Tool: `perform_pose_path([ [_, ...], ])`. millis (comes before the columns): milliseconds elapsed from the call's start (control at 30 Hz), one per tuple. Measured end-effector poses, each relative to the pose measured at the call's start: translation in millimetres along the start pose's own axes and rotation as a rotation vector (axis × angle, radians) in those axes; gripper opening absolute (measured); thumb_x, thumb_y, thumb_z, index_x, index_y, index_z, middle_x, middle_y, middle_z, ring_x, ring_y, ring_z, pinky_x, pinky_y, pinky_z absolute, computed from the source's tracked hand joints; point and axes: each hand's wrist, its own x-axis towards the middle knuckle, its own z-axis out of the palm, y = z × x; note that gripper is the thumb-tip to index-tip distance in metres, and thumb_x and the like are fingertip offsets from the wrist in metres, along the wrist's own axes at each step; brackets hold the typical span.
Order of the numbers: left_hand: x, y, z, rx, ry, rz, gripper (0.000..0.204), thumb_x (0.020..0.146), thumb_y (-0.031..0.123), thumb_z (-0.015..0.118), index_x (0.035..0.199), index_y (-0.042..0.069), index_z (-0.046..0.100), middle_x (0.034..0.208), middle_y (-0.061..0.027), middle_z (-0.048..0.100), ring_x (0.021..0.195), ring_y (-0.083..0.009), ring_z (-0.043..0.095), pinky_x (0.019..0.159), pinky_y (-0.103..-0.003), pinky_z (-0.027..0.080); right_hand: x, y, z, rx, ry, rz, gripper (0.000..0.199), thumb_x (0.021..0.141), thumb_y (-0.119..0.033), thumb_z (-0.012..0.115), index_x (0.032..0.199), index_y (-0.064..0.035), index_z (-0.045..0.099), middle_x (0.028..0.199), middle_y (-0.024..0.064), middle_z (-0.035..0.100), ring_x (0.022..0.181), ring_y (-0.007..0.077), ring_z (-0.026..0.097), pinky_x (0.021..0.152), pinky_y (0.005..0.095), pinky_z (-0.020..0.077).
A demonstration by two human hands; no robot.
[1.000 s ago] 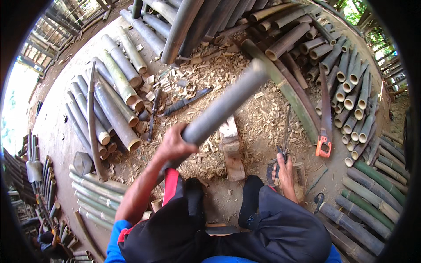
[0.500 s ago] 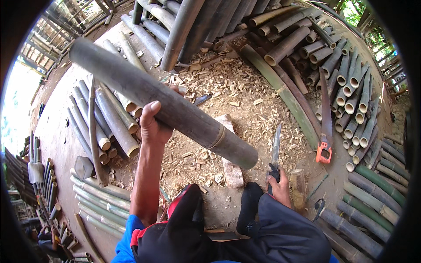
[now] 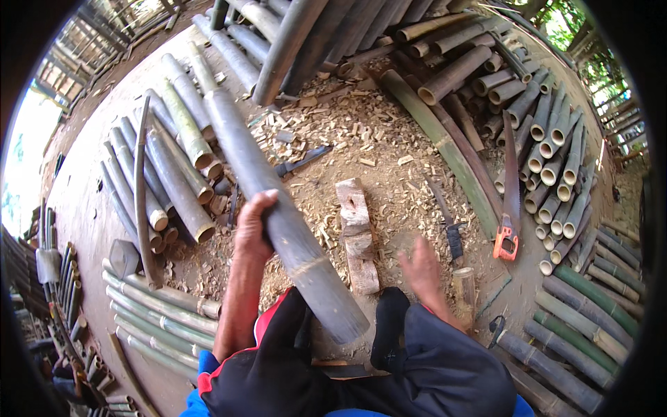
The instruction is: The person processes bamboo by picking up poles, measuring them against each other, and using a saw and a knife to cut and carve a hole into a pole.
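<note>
My left hand [image 3: 254, 226] grips a thick dark bamboo pole [image 3: 278, 208] around its middle. The pole slants from the upper left down to a cut end between my knees. My right hand [image 3: 420, 270] is blurred, fingers apart and empty, just above my right knee. A dark-handled knife [image 3: 448, 224] lies on the chips a little beyond that hand. A notched wooden chopping block [image 3: 357, 233] lies on the ground between the pole and my right hand.
Cut bamboo tubes are stacked left [image 3: 167, 167], top and right [image 3: 556, 174]. A handsaw with an orange handle [image 3: 508, 201] lies at the right. A long green pole [image 3: 445, 149] crosses diagonally. Wood chips [image 3: 368, 132] cover the ground. Thin green poles [image 3: 153, 313] lie at lower left.
My left hand has swung the pole round so that its near end now points down between my knees. My right hand has let go of the knife, which now lies on the ground.
</note>
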Motion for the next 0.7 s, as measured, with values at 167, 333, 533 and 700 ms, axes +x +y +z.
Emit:
perform_pose_path([
  [167, -18.1, -54.8, 12.9, 0.179, 0.022, 0.044, 0.064, 0.071, 0.021, 0.085, 0.121, -0.001, 0.052, 0.097, -0.0112, 0.064, 0.084, -0.0234, 0.067, 0.079, -0.043, 0.06, -32.6, -43.7, 71.0, -0.061, -0.2, -0.042, 0.102, 0.081, -0.045, 0.081, 0.152, 0.0057, 0.028, 0.136, 0.0294, 0.048, 0.116, 0.0452, 0.058, 0.095, 0.0544, 0.0494],
  [333, -42.4, -78.0, 20.6, 0.231, -0.006, 0.043, 0.07, 0.066, 0.015, 0.086, 0.125, 0.003, 0.05, 0.104, -0.0098, 0.063, 0.092, -0.0209, 0.065, 0.082, -0.039, 0.057, -9.9, -36.9, 67.4, -0.132, -0.142, -0.168, 0.11, 0.07, -0.032, 0.088, 0.154, 0.001, 0.024, 0.14, 0.0284, 0.045, 0.124, 0.0487, 0.053, 0.102, 0.0551, 0.0474],
  [533, -46.7, -106.5, 8.2, 0.278, -0.153, -0.14, 0.075, 0.067, 0.015, 0.085, 0.132, 0.003, 0.05, 0.105, -0.0088, 0.062, 0.094, -0.0202, 0.064, 0.083, -0.037, 0.055, 98.9, -33.1, -7.5, -0.291, -0.014, -0.612, 0.085, 0.072, -0.003, 0.082, 0.149, -0.0051, 0.046, 0.137, 0.0199, 0.062, 0.124, 0.0313, 0.061, 0.109, 0.0509, 0.0473],
  [700, -48.6, -141.1, 20.8, 0.281, -0.277, -0.236, 0.075, 0.071, 0.008, 0.083, 0.136, 0.003, 0.046, 0.11, -0.0095, 0.061, 0.097, -0.0216, 0.064, 0.085, -0.04, 0.056, 195.5, -37.3, -10.9, -0.13, -0.137, -0.919, 0.067, 0.072, 0.009, 0.074, 0.135, -0.0046, 0.059, 0.125, 0.0142, 0.069, 0.117, 0.0321, 0.064, 0.106, 0.051, 0.0474],
])
